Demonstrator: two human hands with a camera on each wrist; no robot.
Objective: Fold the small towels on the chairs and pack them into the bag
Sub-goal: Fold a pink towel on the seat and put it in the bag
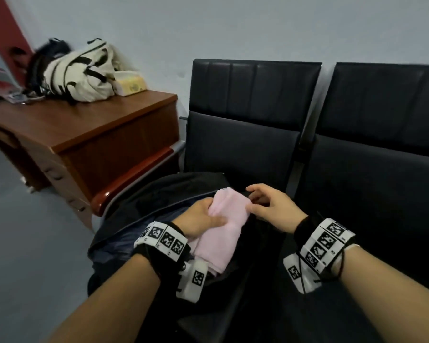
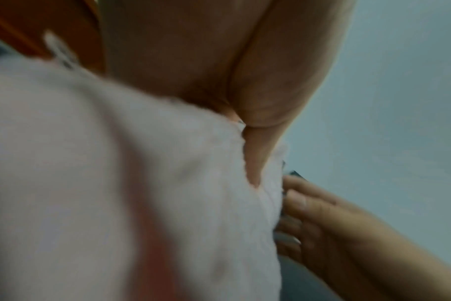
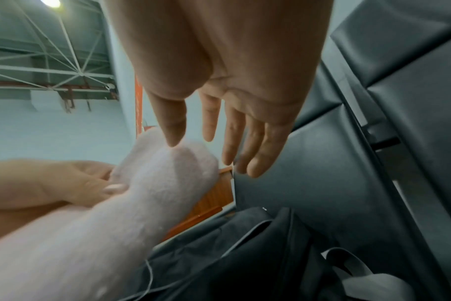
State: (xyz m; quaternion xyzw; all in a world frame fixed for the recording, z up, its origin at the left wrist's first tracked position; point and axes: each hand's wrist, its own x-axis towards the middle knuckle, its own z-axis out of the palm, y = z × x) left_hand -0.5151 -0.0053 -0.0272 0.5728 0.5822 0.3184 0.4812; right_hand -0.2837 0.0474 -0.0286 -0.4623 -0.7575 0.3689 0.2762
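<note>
A folded pink towel [image 1: 223, 226] [image 3: 154, 193] is held above the open black bag [image 1: 159, 201] [image 3: 245, 254], which lies on the seat of the left black chair [image 1: 245, 144]. My left hand [image 1: 206, 214] [image 3: 72, 183] grips the towel from the left, thumb on top and fingers underneath. In the left wrist view the towel [image 2: 116, 183] fills most of the picture. My right hand [image 1: 260, 199] [image 3: 232, 122] hovers at the towel's far right end with its fingers straight and spread. Its thumb tip touches the towel's end, and it holds nothing.
A second black chair [image 1: 382, 169] stands to the right with a bare seat. A wooden desk [image 1: 84, 125] sits close on the left, carrying a cream backpack [image 1: 84, 73] and a tissue box [image 1: 130, 84]. Grey floor [image 1: 22, 231] lies to the left.
</note>
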